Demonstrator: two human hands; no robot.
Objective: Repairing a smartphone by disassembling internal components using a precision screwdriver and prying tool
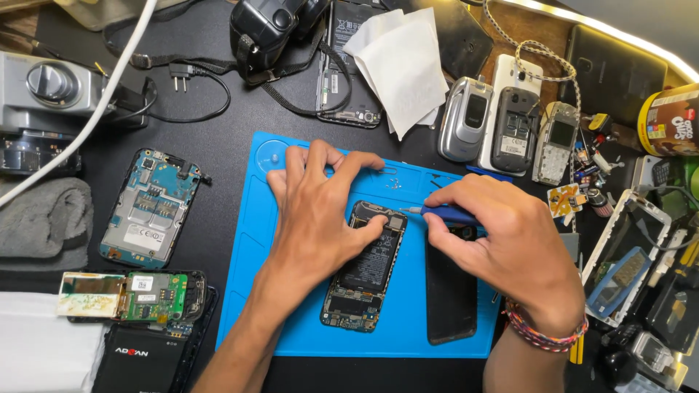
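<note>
An opened smartphone [365, 276] with its back off, showing a black battery and circuit boards, lies on a blue work mat [255, 255]. My left hand [320, 211] rests spread over the phone's top left, thumb pressing its upper part. My right hand [502, 240] grips a blue-handled screwdriver [444, 213], its metal tip at the phone's top right corner. A black back cover [450, 306] lies on the mat right of the phone, partly under my right hand.
Around the mat lie a blue-framed phone board [149, 207], a green circuit board [135, 296], a camera [273, 25], a white tissue [400, 62], a silver flip phone [466, 109], other old handsets [515, 120], small parts and a grey cloth [44, 218].
</note>
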